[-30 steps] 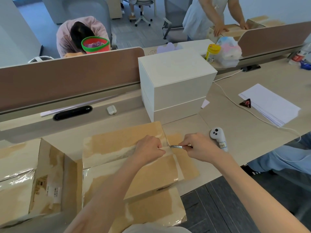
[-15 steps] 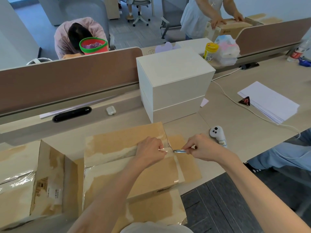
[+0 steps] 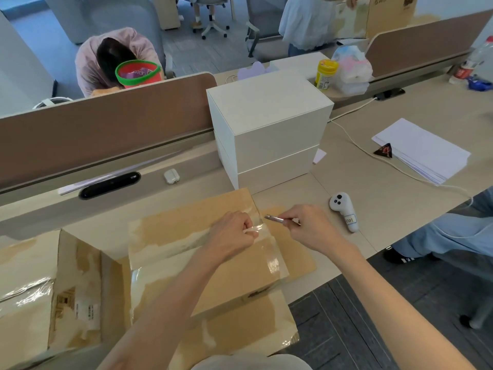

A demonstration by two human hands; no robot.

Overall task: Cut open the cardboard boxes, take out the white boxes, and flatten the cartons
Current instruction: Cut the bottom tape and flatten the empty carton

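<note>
1. Sealed carton (image 3: 173, 228) sits dead ahead of me on the desk (image 3: 373, 198), long axis left-right. The taped seam runs the same way.
2. My left hand (image 3: 234, 236) is at the seam's right end, fingers curled, pinching a strand of tape (image 3: 253, 230).
3. My right hand (image 3: 310, 228) grips a small metal blade (image 3: 276, 218). Its tip points left, just off the carton's right edge. I'd say this is the nearer hand for the cut.
4. Two white boxes (image 3: 266, 124) are stacked behind the carton.
5. Text: the controller (image 3: 344, 212) tag reads "001". Carton print is too small to read.
</note>
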